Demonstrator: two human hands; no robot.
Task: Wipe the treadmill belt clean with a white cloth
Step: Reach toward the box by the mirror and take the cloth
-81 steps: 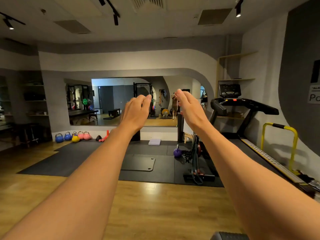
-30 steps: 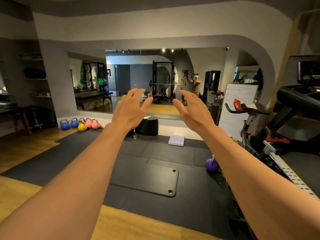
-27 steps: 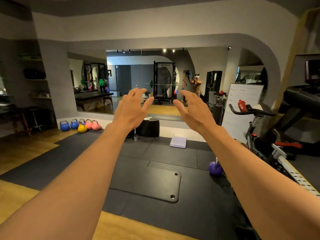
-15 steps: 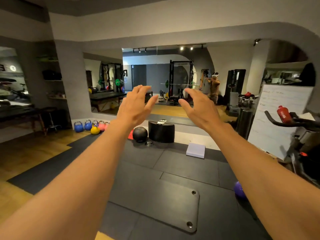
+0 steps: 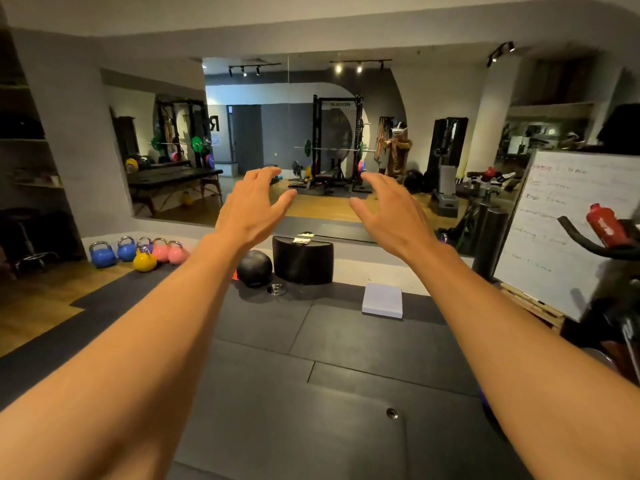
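Treadmill belt lies outside the head view, so its place cannot be told. The left hand point(image 5: 251, 206) and right hand point(image 5: 391, 211) are held out ahead on outstretched arms, apart from each other, backs up, fingers spread and loosely bent, grasping nothing. Beneath them on the dark floor mat point(image 5: 311, 393) sit a black ball point(image 5: 254, 268) and, just beside it, a black curved box point(image 5: 303, 259), with a small metal disc point(image 5: 276, 289) in front of the two. A pale flat block point(image 5: 382, 301) lies on the mat nearer the right arm; whether it is folded cloth cannot be told. A row of coloured kettlebells point(image 5: 138, 252) stands by the wall at left. A wall mirror point(image 5: 294, 133) behind the hands reflects a rack with a barbell. At right a whiteboard point(image 5: 568, 230) leans near black handlebars carrying a red bottle point(image 5: 604, 225).
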